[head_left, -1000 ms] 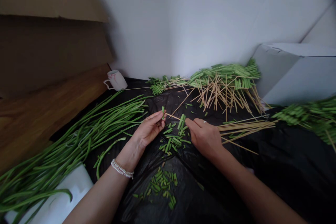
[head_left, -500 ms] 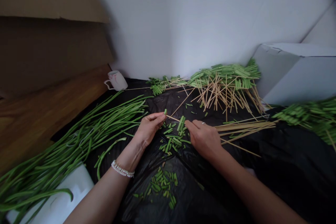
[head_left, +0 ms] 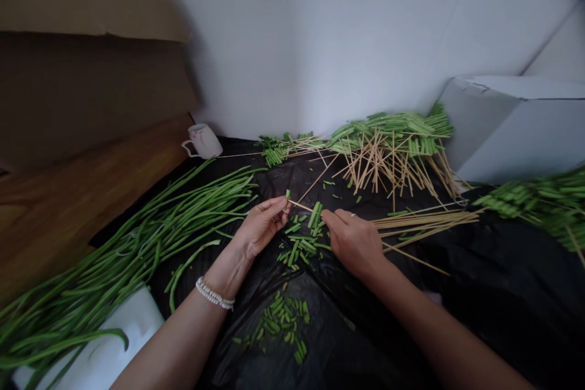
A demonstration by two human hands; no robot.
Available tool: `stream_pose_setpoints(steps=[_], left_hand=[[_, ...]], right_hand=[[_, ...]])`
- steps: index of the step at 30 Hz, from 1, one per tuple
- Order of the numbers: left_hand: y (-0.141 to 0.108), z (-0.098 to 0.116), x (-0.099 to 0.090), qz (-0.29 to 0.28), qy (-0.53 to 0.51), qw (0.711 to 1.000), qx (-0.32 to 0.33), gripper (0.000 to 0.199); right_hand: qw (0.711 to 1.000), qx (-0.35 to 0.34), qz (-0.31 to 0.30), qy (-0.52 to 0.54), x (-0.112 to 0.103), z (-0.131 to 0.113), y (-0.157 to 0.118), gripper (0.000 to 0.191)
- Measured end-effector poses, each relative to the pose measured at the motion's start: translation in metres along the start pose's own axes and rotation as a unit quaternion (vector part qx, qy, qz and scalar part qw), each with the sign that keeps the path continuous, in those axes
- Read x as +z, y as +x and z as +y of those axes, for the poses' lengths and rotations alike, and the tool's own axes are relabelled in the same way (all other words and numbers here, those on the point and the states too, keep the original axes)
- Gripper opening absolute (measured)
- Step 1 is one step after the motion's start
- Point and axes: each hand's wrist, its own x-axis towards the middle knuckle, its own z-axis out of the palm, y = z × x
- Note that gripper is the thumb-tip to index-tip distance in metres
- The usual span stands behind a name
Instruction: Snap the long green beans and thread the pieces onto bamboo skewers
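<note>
Take the bean piece (head_left: 287, 194) as the centre of the clock, and here's the action! It stands nearly upright, pinched between thumb and fingertips of the left hand (head_left: 262, 225), which comes in from seven-thirty, fingers closed tight on it. A bracelet (head_left: 214, 294) circles that wrist.

Over at four o'clock, the right hand (head_left: 354, 241) has its fingers curled shut around a thin stick (head_left: 299, 204), its tip right at the bean piece. Short bean lengths (head_left: 315, 214) lie across that stick, just beside the right fingertips; whether they're threaded, I can't tell.

Between five and six, cut pieces (head_left: 301, 248) are scattered near both hands, with a second pile (head_left: 283, 317) at six on the black plastic sheet (head_left: 388, 329). Long beans (head_left: 150, 244) sprawl between eight and nine, and a mug (head_left: 205, 140) sits at ten.

Up at two, a big heap of loaded sticks (head_left: 388, 128) fans out beside a white box (head_left: 525, 122); bare sticks (head_left: 434, 222) stretch just past three, beyond the right hand.
</note>
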Motion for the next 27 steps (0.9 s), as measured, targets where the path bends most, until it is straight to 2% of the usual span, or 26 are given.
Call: stream_pose_setpoints(steps=[5,10,16,23,27], left_hand=[[0.002,-0.005,-0.002,-0.01,-0.002,1.0,-0.008,0.009],[0.0,-0.006,0.0,-0.011,0.008,1.0,-0.02,0.009],[0.0,-0.005,0.002,-0.018,0.019,0.999,-0.026,0.012],[-0.003,-0.008,0.003,-0.028,0.023,0.999,-0.032,0.014],[-0.007,-0.017,0.008,-0.057,0.047,0.997,-0.035,0.021]], right_hand=[[1.0,0.004,-0.011,0.002,0.001,-0.001,0.0,0.024],[0.999,-0.028,0.01,-0.014,0.0,0.0,-0.001,0.024],[0.998,0.025,-0.052,0.02,-0.001,-0.003,0.0,0.023],[0.999,-0.045,0.027,-0.013,0.002,-0.001,-0.002,0.027],[0.999,-0.018,-0.023,0.016,0.0,-0.005,-0.001,0.022]])
